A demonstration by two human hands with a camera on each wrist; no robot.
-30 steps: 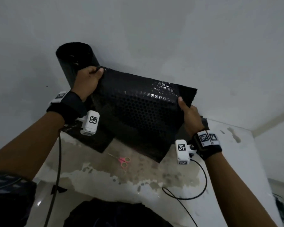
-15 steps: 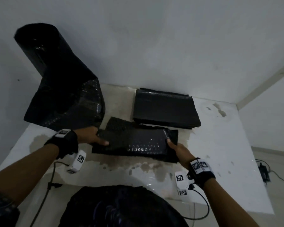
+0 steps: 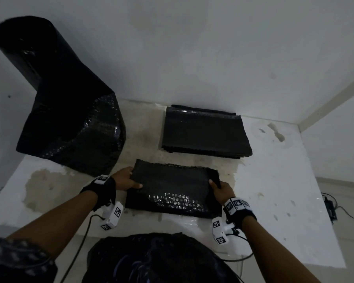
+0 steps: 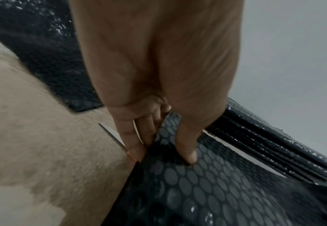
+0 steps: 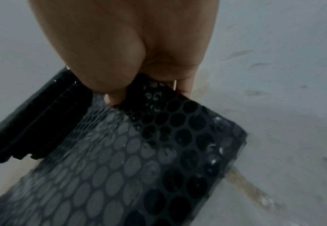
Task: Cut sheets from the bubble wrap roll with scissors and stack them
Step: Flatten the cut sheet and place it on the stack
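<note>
A cut sheet of black bubble wrap (image 3: pixel 172 188) hangs low over the table's front, folded double and held at both ends. My left hand (image 3: pixel 129 180) pinches its left edge, thumb on top. My right hand (image 3: pixel 219 188) pinches the right edge the same way. The left wrist view shows the left hand (image 4: pixel 158 145) on the sheet (image 4: pixel 216 183), with a scissor blade (image 4: pixel 113 135) lying on the table just under its fingers. In the right wrist view my right hand (image 5: pixel 149 93) grips the sheet (image 5: pixel 139 152). A stack of cut sheets (image 3: pixel 204 133) lies behind it.
The black bubble wrap roll (image 3: pixel 55 94) leans against the wall at the back left, its loose end spread on the white stained table (image 3: pixel 274 190). A wall runs close behind the stack. A cable and a small device lie on the floor at the right.
The sheet was held up spread in front of the wall a second ago. Both hands have brought it down, folded, to just above the table in front of the stack. The scissors are now covered.
</note>
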